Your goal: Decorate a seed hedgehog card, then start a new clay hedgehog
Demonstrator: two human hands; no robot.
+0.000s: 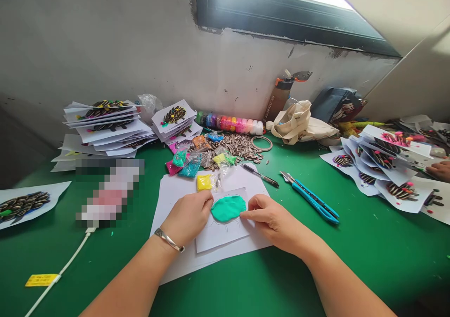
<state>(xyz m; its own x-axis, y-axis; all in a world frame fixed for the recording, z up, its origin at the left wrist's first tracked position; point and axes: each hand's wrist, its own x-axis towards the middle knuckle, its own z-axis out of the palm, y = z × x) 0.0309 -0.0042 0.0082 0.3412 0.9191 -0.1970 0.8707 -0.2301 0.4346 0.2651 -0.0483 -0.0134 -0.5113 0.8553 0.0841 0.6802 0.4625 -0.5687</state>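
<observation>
A flattened oval of green modelling clay [228, 208] lies on a small white paper card [220, 238] with faint drawn lines. My left hand [191, 214], wearing a silver bracelet, is closed at the card's upper left, thumb and index finger together on the card's edge beside the clay. From the other side my right hand [272, 221] reaches in with curled fingers, its fingertips pinching at the clay's right rim. Beneath the card are larger white sheets [176, 265]. Just above the left fingertips sits a bag of yellow clay [204, 182].
Behind are sunflower seeds [242, 146], bagged clay [190, 165] and a tape roll [262, 143]. A pen [260, 175] and blue utility knife [312, 197] lie to the right. Paper stacks [112, 132] stand left, more [376, 162] right, near another person's hand [439, 169]. A white cable [70, 265] crosses the left.
</observation>
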